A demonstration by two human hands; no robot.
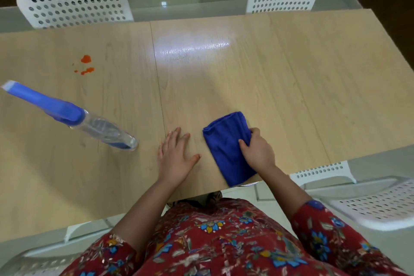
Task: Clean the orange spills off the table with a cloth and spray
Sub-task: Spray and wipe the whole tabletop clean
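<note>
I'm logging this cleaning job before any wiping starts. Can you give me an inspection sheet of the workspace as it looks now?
Surface: light wooden table, with a glare patch near the middle; orange spills at far left, not yet wiped.
Job's things: spray bottle with a blue head stands on the table left of the hands; folded blue cloth lies at the near edge.
Clutter: nothing seen.
Hands: left hand lies flat on the table, fingers spread, holding nothing; right hand grips the cloth's right side.
Cables: nothing seen.
Surroundings: white perforated chairs on the far side and near right.
</note>
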